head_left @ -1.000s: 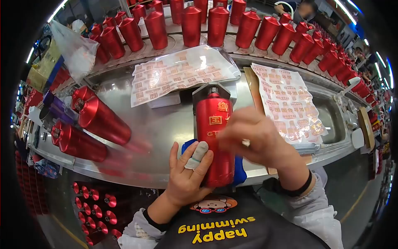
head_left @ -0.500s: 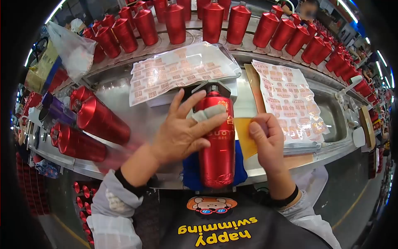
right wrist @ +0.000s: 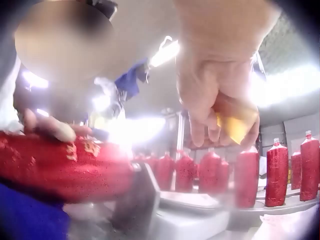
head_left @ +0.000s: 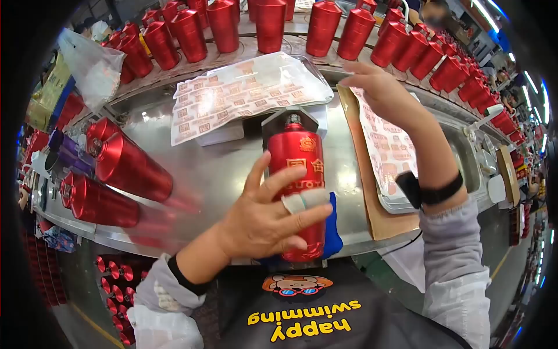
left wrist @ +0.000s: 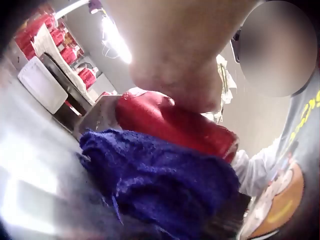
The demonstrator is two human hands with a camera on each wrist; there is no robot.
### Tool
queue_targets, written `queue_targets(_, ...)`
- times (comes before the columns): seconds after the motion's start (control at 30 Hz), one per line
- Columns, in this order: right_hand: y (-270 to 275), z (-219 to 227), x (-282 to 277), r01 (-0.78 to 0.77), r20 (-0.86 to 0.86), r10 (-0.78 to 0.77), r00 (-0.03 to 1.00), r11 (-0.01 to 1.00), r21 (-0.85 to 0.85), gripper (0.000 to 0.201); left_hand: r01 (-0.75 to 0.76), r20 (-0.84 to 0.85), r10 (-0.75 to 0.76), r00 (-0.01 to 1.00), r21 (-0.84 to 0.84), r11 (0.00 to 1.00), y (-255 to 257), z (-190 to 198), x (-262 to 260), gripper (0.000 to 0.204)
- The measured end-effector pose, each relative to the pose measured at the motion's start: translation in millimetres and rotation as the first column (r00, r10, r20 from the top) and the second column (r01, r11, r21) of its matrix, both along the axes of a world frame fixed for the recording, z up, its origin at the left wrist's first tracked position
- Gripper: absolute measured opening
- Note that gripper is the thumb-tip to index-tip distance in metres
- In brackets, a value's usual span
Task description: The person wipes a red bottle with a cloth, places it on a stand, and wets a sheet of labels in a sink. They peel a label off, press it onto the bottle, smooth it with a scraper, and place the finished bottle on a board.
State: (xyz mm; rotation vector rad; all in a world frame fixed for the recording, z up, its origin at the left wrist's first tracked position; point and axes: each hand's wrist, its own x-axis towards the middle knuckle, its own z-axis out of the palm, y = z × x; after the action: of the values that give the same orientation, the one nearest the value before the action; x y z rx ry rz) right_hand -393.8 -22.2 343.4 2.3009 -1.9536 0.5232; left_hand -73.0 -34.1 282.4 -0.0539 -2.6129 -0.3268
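The left hand (head_left: pixel 261 227) rests on a lying red bottle (head_left: pixel 280 152), fingers apart across its front below some gold lettering. A blue cloth (head_left: pixel 332 234) lies beneath them, under the bottle on the metal desk (head_left: pixel 203 174). Farther off, the right hand (head_left: pixel 381 96) hovers above a printed sheet (head_left: pixel 386 154), fingers clamped on what looks like a yellow scraper (right wrist: pixel 236 127); upright bottles (head_left: pixel 269 29) stand beyond its fingertips.
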Motion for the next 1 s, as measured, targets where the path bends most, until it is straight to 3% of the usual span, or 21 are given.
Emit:
queue_targets(0.13,-91,-27,6,0.049,-0.186,-0.003,0.983,0.968,0.247,0.051,-0.020,-0.004,0.020,1.000,0.080,0.997,6,-3,13,0.051)
queue_targets(0.27,-130,-47,20,0.120,-0.356,0.044,0.933,0.897,0.426,0.052,-0.028,-0.030,0.033,0.999,0.178,0.984,8,-11,20,0.050)
queue_targets(0.37,-138,-48,8,0.262,-0.518,-0.028,0.855,0.885,0.384,0.047,-0.020,-0.037,0.029,0.999,0.211,0.977,5,-17,21,0.049)
queue_targets(0.47,-140,-48,-3,0.357,-0.589,-0.127,0.798,0.888,0.291,0.028,0.003,-0.052,0.009,0.999,0.226,0.974,2,-21,21,0.048)
queue_targets(0.57,-146,-49,-15,0.328,-0.533,-0.163,0.830,0.916,0.230,0.027,0.008,-0.071,0.009,0.997,0.235,0.972,1,-26,23,0.047)
queue_targets(0.67,-172,-70,-31,0.448,-0.284,-0.395,0.874,0.880,0.155,0.032,0.006,-0.072,0.015,0.997,0.282,0.959,1,-28,25,0.046)
queue_targets(0.77,-177,-72,-30,0.551,-0.335,-0.456,0.825,0.782,0.293,0.040,-0.002,-0.062,0.023,0.998,0.321,0.947,2,-26,25,0.048)
queue_targets(0.87,-190,-96,-53,0.476,-0.247,-0.437,0.865,0.870,0.127,0.037,-0.010,-0.070,0.034,0.997,0.323,0.946,2,-28,25,0.047)
queue_targets(1.0,-176,-92,-53,0.370,-0.276,-0.373,0.886,0.927,-0.065,0.028,-0.022,-0.091,0.054,0.994,0.327,0.945,5,-30,22,0.044)
